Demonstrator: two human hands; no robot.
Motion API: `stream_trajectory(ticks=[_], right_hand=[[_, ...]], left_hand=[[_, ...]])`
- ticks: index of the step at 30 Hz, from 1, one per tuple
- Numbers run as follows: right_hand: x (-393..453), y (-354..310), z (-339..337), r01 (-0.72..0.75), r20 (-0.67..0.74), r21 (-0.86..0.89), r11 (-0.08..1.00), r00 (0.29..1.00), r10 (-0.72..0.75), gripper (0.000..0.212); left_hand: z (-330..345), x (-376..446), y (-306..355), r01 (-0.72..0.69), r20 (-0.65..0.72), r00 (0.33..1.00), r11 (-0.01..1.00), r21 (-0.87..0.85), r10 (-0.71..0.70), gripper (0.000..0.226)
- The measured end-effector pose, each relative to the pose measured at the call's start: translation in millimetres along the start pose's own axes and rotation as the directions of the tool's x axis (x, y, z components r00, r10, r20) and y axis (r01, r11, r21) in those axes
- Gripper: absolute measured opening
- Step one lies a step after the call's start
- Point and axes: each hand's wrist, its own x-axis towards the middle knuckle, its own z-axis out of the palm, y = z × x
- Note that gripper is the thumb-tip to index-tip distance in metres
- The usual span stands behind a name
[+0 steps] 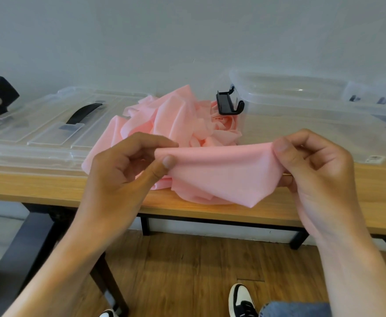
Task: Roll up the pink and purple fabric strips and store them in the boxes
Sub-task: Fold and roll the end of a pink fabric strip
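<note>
Right now the pink fabric strip (pixel 221 170) is stretched between my two hands just above the near edge of the wooden table (pixel 324 202), its free end hanging in a folded point while the rest trails back into the crumpled pink heap (pixel 176 115) in the middle of the tabletop. My left hand (pixel 128 170) pinches one corner of the strip between thumb and forefinger; my right hand (pixel 313 165) pinches the opposite corner the same way, its other fingers curled behind the cloth.

I judge this to be the start of a roll: the end is found and spread, but no turns are wound yet. To do it well, I would keep the top edge taut and level, square up the sagging point so the end lies flat, then turn it over evenly with both thumbs. Uneven tension would likely skew the roll into a cone. The heap may snag as the strip feeds, so I would draw it out slowly.

Behind the heap to the right stands an open clear box (pixel 301 106) with a black latch (pixel 229 102), close enough for storing. A clear lid (pixel 50 129) with a black handle lies flat at left. No purple fabric is visible.
</note>
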Motion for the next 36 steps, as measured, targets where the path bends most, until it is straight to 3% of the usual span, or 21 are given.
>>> stream_trajectory(ticks=[4, 7, 14, 21, 26, 31, 36], right_hand=[[0.6, 2.2, -1.4, -0.021, -0.016, 0.006, 1.0, 1.0, 0.022, 0.012], [1.4, 3.6, -2.5, -0.017, -0.006, 0.035, 0.999, 1.0, 0.017, 0.01], [6.1, 2.5, -11.5, -0.082, 0.203, 0.13, 0.988, 0.978, 0.054, 0.027], [3.6, 6.2, -7.2, 0.029, 0.077, 0.004, 1.0, 0.997, -0.029, 0.017], [3.5, 8.1, -2.2, 0.051, 0.074, -0.008, 0.999, 0.996, -0.051, 0.015], [0.0, 8.2, 5.8, 0.076, 0.1, 0.044, 0.996, 0.992, -0.08, 0.025], [-1.6, 10.0, 11.4, 0.075, 0.091, 0.087, 0.993, 0.992, -0.083, 0.029]], left_hand=[[-2.3, 0.3, -5.0, -0.055, 0.048, 0.997, 0.996, -0.07, 0.058, 0.027], [-2.7, 0.7, -4.1, -0.036, 0.027, 0.999, 0.994, -0.1, 0.039, 0.023], [2.1, 0.5, -1.1, -0.001, -0.001, 1.0, 0.988, -0.152, 0.0, 0.012], [7.9, -1.9, -7.3, 0.069, 0.057, 0.997, 0.932, -0.355, -0.053, 0.028], [10.9, -2.1, -5.2, -0.032, -0.045, 0.999, 0.992, -0.121, 0.026, 0.006], [8.4, -7.3, -9.3, -0.111, -0.101, 0.986, 0.974, 0.197, 0.133, 0.008], [16.1, -7.7, -6.7, -0.138, -0.131, 0.98, 0.985, 0.101, 0.151, 0.006]])
